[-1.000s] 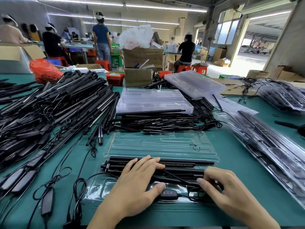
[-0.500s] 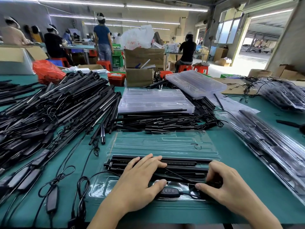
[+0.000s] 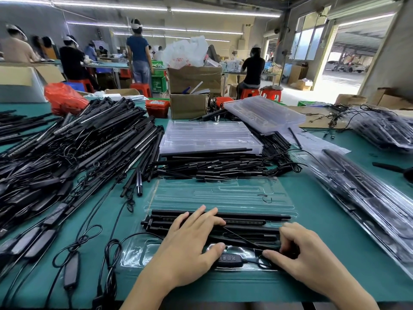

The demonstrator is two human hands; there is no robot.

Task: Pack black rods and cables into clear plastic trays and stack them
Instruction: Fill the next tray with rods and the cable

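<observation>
The clear tray (image 3: 223, 195) lies on the green bench (image 3: 330, 231) under and just beyond both hands; thin and flexible, it looks best lifted by both end rims. The black rods (image 3: 245, 220) in its near half look stiff and light, safest pressed along their length. The thin cable (image 3: 241, 239) with its controller (image 3: 229, 258) is limp and springy. The left hand (image 3: 190, 245) lies flat, fingers straight on the rods, thumb at the controller. The right hand (image 3: 310, 258) curls onto the cable's coil; whether it pinches it, I cannot tell.

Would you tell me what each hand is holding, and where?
Left hand holds nothing; its flat fingers press the black rods. Right hand seems to pinch the cable beside the controller.
</observation>
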